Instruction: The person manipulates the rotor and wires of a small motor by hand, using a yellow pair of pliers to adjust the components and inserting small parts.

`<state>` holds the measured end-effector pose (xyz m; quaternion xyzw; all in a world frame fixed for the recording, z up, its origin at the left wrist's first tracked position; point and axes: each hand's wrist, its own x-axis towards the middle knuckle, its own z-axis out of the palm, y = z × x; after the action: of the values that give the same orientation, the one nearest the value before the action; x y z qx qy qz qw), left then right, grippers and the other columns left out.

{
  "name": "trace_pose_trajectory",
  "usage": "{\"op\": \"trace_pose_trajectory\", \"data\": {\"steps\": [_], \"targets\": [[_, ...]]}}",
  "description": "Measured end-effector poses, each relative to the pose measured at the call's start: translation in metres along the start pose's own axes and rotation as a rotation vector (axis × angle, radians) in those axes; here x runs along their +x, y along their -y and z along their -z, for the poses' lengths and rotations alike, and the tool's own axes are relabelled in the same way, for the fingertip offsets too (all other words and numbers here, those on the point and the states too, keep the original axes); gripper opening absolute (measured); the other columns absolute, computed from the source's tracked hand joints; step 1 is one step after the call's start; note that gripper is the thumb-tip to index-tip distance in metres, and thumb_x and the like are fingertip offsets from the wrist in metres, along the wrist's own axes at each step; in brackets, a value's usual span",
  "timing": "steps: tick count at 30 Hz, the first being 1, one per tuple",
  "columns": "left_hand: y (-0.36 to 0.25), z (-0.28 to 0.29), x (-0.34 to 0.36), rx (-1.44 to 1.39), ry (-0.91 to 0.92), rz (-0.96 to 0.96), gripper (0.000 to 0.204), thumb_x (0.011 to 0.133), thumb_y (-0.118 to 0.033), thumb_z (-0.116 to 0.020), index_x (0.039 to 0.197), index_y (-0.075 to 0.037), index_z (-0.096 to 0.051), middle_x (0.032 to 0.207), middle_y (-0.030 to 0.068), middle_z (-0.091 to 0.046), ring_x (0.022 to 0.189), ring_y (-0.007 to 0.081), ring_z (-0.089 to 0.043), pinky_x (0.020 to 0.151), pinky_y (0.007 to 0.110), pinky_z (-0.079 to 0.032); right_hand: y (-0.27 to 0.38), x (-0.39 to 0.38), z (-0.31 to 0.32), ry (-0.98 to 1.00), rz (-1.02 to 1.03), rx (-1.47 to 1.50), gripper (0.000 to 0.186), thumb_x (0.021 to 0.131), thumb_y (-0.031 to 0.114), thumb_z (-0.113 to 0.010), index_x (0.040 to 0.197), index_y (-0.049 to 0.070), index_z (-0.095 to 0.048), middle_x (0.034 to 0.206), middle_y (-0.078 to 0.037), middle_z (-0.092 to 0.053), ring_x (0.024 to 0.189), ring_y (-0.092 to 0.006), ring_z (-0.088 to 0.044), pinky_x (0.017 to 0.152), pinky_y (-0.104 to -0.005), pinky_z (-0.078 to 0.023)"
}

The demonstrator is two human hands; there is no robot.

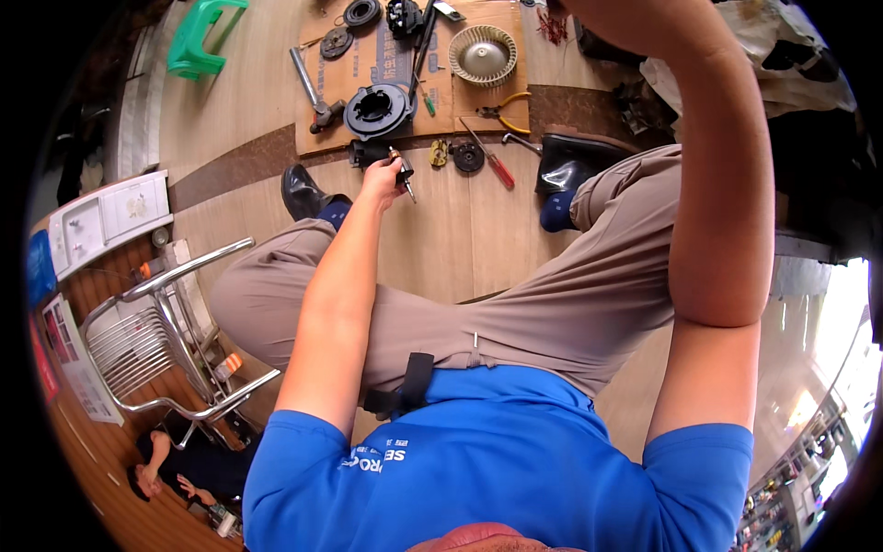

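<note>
My left hand [382, 179] is closed around a motor armature [406, 175], its thin metal shaft pointing down and a copper-coloured part showing at the fingers. A black cylindrical part [366, 152] lies against or just behind that hand; I cannot tell whether they touch. Right of it on the floor lie a small yellowish plate [438, 154], a round black part [468, 157] and a red-handled screwdriver [497, 167]. My right hand [635, 14] is raised at the upper edge, its fingers cut off by the frame.
Ahead, a cardboard sheet [368, 69] bears a black ring-shaped housing [377, 109], a squirrel-cage fan wheel [483, 55], a hammer [317, 97] and yellow-handled pliers [501, 112]. A green stool [204, 41] stands far left, a metal chair [152, 354] nearer. Another person [189, 465] is at lower left.
</note>
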<state>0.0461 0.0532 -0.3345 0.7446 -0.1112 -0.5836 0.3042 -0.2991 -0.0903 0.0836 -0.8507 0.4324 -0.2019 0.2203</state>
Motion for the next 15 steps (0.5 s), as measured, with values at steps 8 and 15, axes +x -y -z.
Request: {"op": "trace_pose_trajectory", "data": {"steps": [8,15], "targets": [[0.02,-0.02,0.039,0.522,-0.283,-0.118,0.045,0.079,-0.027,-0.076,0.119,-0.009,-0.063,0.108,0.0138,-0.068,0.097,0.0224,-0.066,0.081,0.035,-0.053,-0.003,0.005,0.0,-0.044,0.147,0.061,0.022,0.089,0.013,-0.058,0.09,-0.006,-0.067,0.083,-0.027,-0.064,0.079,-0.0411,-0.062,0.076,-0.0433,-0.05],[0.043,-0.043,0.06,0.64,-0.473,-0.158,0.046,0.076,-0.032,-0.077,0.115,-0.011,-0.064,0.117,0.0161,-0.065,0.11,0.0322,-0.061,0.095,0.039,-0.047,-0.009,0.012,-0.011,0.005,0.072,0.112,0.022,0.088,0.013,-0.057,0.089,-0.008,-0.066,0.083,-0.028,-0.063,0.08,-0.0437,-0.061,0.076,-0.0454,-0.05]]}}
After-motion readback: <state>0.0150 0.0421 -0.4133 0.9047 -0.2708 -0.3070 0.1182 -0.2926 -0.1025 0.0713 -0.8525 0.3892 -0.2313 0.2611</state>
